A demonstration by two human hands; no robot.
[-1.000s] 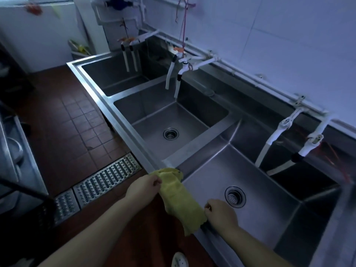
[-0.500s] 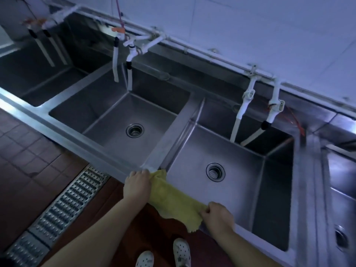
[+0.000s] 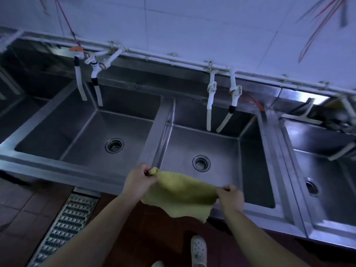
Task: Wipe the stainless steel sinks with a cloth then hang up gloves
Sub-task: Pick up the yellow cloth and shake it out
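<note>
While both hands hold it up, the yellow cloth hangs spread in the air over the front rim of the right-hand sink, not touching the steel as far as I can tell. Left hand pinches one corner, fingers curled round a bunched bit of fabric, just above the divider between the two middle basins. Right hand pinches the opposite corner, fingers curled, over the front edge of that basin. Cloth is pulled fairly taut along the top edge, lower edge droops loose toward the floor.

Middle sink sits left of the divider, drain in its base. Right-hand basin has its own drain, just beyond the cloth. Another basin further right, partly out of view. Two pairs of white taps with hoses: one pair over the middle sink, one pair over the right-hand one. White tiled wall behind, with a pipe run along it. Metal floor grate on red tiles to the left, a white shoe below the cloth. No gloves visible to me.
</note>
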